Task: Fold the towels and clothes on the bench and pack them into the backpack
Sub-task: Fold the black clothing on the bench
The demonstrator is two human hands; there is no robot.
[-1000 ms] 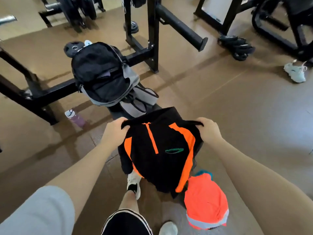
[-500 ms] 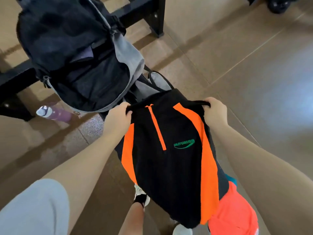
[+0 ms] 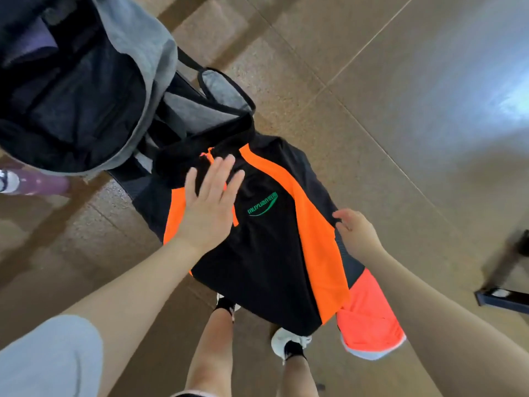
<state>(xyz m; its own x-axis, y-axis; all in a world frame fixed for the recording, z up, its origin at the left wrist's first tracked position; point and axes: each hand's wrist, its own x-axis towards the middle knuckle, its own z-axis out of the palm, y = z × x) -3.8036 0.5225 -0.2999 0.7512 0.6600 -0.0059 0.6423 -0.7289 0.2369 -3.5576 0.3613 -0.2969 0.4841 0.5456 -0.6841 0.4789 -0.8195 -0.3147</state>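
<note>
Covering nearly all of the tabletop [image 3: 126,183], the shirt [image 3: 274,253] left only a dark, mesh-like corner of it showing beside the backpack [image 3: 86,110]. The backpack was cut off by the top and left edges, and its open inside was too dark to make out. A purple bottle [image 3: 37,183] lay on the floor [image 3: 400,124] partly behind the backpack, its cap end cropped by the frame. An orange-pink garment [image 3: 369,313] with a pale hem stuck out from under the shirt's lower end, mostly hidden. At the right edge a dark metal foot [image 3: 503,299] of some frame was cropped and blurred.

The floor was brown and faintly speckled, crossed by thin seams and darker bands, with a bright glare at the upper right.

The shirt was black, smooth and slightly shiny, with orange side panels, an orange zip line and a green logo; it lay spread flat, its collar end touching the backpack's grey padded straps. The left hand [image 3: 210,207] lay flat on its chest, fingers straight and spread, no grip taken. The right hand [image 3: 355,233] was at the shirt's right edge with fingers loosely bent; whether its grip pinched the cloth I could not tell. Two white shoes [image 3: 289,342] showed below.
</note>
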